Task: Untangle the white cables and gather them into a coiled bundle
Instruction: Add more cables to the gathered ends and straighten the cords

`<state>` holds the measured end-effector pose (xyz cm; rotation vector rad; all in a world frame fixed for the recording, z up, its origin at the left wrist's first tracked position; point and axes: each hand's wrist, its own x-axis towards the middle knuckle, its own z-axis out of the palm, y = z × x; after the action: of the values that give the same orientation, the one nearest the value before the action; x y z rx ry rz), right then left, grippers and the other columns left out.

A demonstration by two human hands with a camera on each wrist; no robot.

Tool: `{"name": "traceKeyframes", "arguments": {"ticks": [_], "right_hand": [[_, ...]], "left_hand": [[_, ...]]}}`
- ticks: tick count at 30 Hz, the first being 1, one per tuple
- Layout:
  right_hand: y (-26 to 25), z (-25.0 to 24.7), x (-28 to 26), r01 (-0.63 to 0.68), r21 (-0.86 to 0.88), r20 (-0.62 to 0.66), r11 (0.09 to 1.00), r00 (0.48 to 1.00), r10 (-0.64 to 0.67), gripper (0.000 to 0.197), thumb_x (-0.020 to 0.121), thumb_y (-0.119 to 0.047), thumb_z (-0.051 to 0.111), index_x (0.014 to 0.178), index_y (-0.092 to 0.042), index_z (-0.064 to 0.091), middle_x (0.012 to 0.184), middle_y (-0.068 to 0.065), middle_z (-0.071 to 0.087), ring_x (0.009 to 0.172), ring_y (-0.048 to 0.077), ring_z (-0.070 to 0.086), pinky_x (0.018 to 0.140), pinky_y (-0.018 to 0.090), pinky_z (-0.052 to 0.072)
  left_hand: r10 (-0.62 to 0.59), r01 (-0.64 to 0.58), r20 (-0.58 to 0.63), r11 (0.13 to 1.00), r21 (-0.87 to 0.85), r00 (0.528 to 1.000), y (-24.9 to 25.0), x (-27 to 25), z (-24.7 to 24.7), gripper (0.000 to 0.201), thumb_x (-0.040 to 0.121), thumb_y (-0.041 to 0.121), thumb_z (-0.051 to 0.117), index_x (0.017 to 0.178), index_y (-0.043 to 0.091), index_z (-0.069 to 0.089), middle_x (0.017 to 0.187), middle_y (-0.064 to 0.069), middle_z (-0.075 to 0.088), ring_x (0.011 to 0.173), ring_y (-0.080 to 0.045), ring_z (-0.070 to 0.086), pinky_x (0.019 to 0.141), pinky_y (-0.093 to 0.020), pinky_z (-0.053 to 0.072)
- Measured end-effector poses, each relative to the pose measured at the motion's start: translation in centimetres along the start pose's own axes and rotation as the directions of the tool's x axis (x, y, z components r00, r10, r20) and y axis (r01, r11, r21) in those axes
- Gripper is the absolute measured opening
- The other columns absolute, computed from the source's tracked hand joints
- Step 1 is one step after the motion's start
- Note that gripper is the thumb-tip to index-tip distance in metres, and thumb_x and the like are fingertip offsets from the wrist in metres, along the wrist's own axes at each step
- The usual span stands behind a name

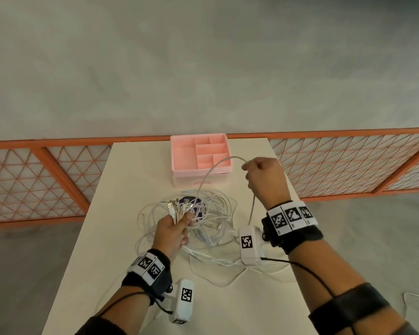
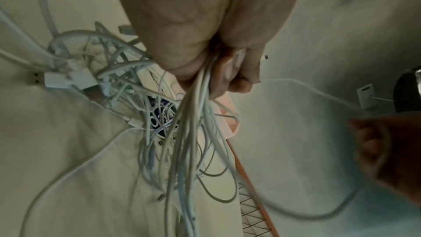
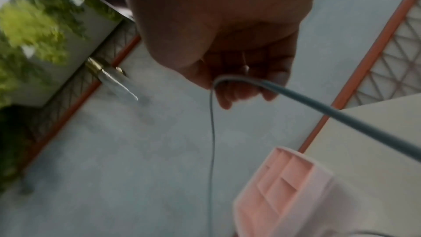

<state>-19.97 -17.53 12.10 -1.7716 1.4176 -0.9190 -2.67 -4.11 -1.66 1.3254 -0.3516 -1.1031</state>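
- Evidently, plug ends [image 1: 177, 209] are gripped together by curled left hand [image 1: 173, 232] fingers — anchoring the white cables [image 1: 211, 223] on the surface [image 1: 121, 189]
- One strand [image 1: 213, 170] is pinched and held high by the right hand [image 1: 264, 177] — likely to free it

The cables [image 1: 211, 213] look like smooth white plastic with a slight sheen; their plugs [image 1: 172, 206] show bare metal tips. The table [image 1: 121, 238] is matt, smooth and cream. The tray [image 1: 179, 165] is matt pink plastic. The wrist straps [image 1: 160, 279] are black cloth carrying printed paper-like tags.
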Motion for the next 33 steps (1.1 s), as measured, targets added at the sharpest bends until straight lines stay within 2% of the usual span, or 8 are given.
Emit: {"name": "traceKeyframes", "arguments": {"ticks": [2, 5, 10, 14, 17, 20, 27, 33], "right_hand": [[1.7, 0.9, -0.5, -0.03, -0.325, 0.066, 0.945, 0.996, 0.054, 0.024, 0.086, -0.012, 0.048, 0.101, -0.005, 0.066, 0.097, 0.015, 0.066, 0.091, 0.037, 0.063, 0.076, 0.041, 0.052], [3.2, 2.4, -2.3, 0.052, -0.579, 0.143, 0.813, 0.989, 0.039, 0.07, 0.087, -0.02, 0.057, 0.149, -0.011, 0.026, 0.143, 0.012, 0.038, 0.126, 0.036, 0.044, 0.095, 0.05, 0.047], [3.2, 3.9, -4.0, 0.218, -0.604, 0.113, 0.767, 0.976, -0.188, 0.107, 0.081, -0.032, 0.068, 0.156, -0.018, -0.007, 0.164, 0.011, -0.003, 0.15, 0.038, 0.006, 0.116, 0.057, 0.024], [2.7, 3.9, -3.7, 0.39, -0.56, 0.221, 0.731, 0.921, -0.322, 0.095, 0.086, -0.034, 0.063, 0.157, -0.018, 0.002, 0.165, 0.006, 0.003, 0.152, 0.032, 0.0, 0.12, 0.056, 0.013], [3.1, 4.8, -3.6, 0.513, -0.508, 0.519, 0.691, 0.823, -0.229, 0.057, 0.094, -0.04, 0.055, 0.145, -0.021, 0.041, 0.151, 0.002, 0.041, 0.143, 0.024, 0.033, 0.118, 0.057, 0.022], [3.8, 5.7, -4.2, 0.467, -0.447, 0.585, 0.763, 0.798, -0.145, 0.025, 0.096, -0.038, 0.053, 0.107, -0.021, 0.068, 0.112, -0.001, 0.067, 0.105, 0.022, 0.062, 0.105, 0.047, 0.04], [3.9, 5.7, -3.9, 0.444, -0.256, 0.65, 0.858, 0.737, -0.187, 0.022, 0.083, -0.029, 0.073, 0.083, -0.013, 0.057, 0.083, 0.001, 0.06, 0.076, 0.02, 0.056, 0.069, 0.033, 0.045], [2.1, 5.3, -2.8, 0.155, 0.061, 0.523, 0.986, 0.837, -0.164, 0.022, 0.088, -0.024, 0.07, 0.075, -0.02, 0.054, 0.061, -0.005, 0.053, 0.055, 0.013, 0.048, 0.058, 0.028, 0.042]], "left_hand": [[0.027, -0.027, -0.003, 0.999, 0.043, 1.0, 0.2, 0.0, 0.1, 0.026, 0.093, 0.013, 0.068, 0.1, -0.012, 0.065, 0.072, -0.009, 0.061, 0.042, -0.007, 0.035, 0.039, -0.02, 0.029], [0.059, -0.06, 0.009, 0.991, 0.119, 0.998, 0.6, 0.0, 0.7, 0.017, 0.092, 0.014, 0.069, 0.082, 0.0, 0.068, 0.07, -0.008, 0.063, 0.043, -0.009, 0.034, 0.041, -0.02, 0.028], [0.086, -0.086, 0.009, 0.975, 0.202, 0.996, 1.0, 0.1, 1.4, 0.029, 0.09, 0.013, 0.072, 0.072, 0.002, 0.053, 0.062, -0.005, 0.064, 0.041, -0.011, 0.032, 0.04, -0.021, 0.028], [0.059, -0.062, 0.019, 0.965, 0.253, 0.998, 0.7, 0.4, 1.1, 0.032, 0.09, 0.017, 0.073, 0.094, -0.013, 0.062, 0.064, -0.006, 0.063, 0.041, -0.011, 0.034, 0.041, -0.022, 0.03], [0.046, -0.057, 0.049, 0.964, 0.259, 0.998, 0.9, 0.1, 1.6, 0.025, 0.089, 0.017, 0.073, 0.081, -0.004, 0.064, 0.064, -0.008, 0.06, 0.042, -0.013, 0.033, 0.042, -0.023, 0.029], [0.03, -0.037, 0.042, 0.981, 0.192, 0.999, 1.2, 0.0, 1.7, 0.022, 0.088, 0.015, 0.074, 0.082, -0.002, 0.062, 0.064, -0.007, 0.06, 0.041, -0.011, 0.034, 0.042, -0.023, 0.028], [-0.014, 0.005, 0.073, 0.992, 0.124, 0.997, 0.7, -0.3, 0.7, 0.025, 0.089, 0.017, 0.074, 0.089, -0.004, 0.061, 0.071, -0.012, 0.063, 0.044, -0.012, 0.03, 0.042, -0.022, 0.027], [-0.035, 0.032, 0.114, 0.999, 0.024, 0.993, 1.2, -0.7, 0.2, 0.033, 0.091, 0.02, 0.07, 0.105, -0.01, 0.066, 0.081, -0.009, 0.065, 0.045, -0.009, 0.03, 0.042, -0.021, 0.025]]}}
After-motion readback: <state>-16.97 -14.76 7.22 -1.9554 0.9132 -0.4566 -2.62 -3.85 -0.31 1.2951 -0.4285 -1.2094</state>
